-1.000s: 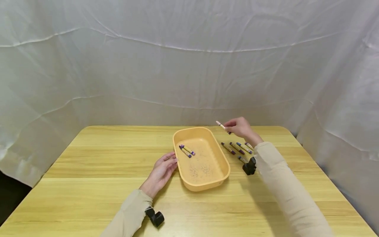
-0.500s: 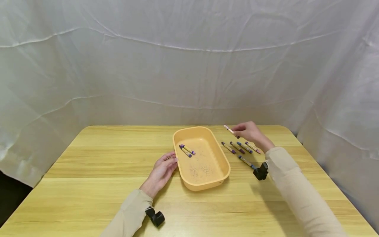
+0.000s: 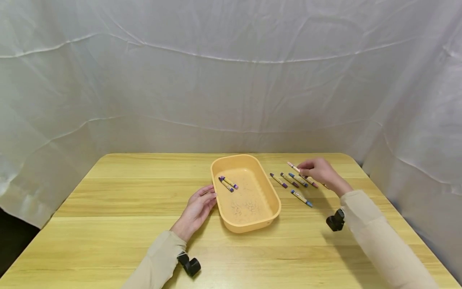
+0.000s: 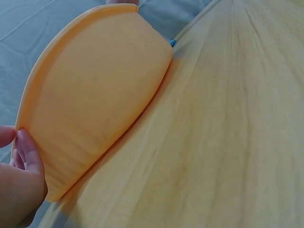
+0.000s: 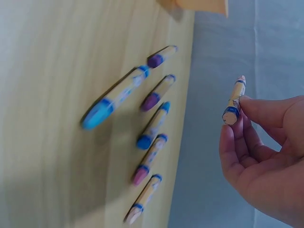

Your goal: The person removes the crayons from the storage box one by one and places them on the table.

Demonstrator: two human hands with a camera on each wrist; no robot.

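An orange plastic tray (image 3: 275, 200) sits mid-table, with two purple-tipped crayons (image 3: 228, 184) lying in its far left part. My left hand (image 3: 210, 193) rests flat with straight fingers against the tray's left rim; the left wrist view shows the fingers (image 4: 29, 151) touching the tray's outer wall (image 4: 95, 109). My right hand (image 3: 301, 171) hovers just above a row of several crayons (image 3: 290, 180) lying right of the tray. It pinches a pale crayon (image 3: 293, 166) between thumb and fingers, seen close in the right wrist view as a paper-wrapped crayon (image 5: 233, 101) held above the loose crayons (image 5: 153, 125).
One blue-tipped crayon (image 3: 301, 198) lies apart, nearer the front than the row. The wooden table (image 3: 108, 224) is backed and flanked by white cloth (image 3: 231, 80). Black wrist cameras (image 3: 335, 220) hang under both sleeves.
My right hand has carried the pale crayon from over the tray's far right corner rightward and down to above the row of crayons. The left hand and tray have not moved.
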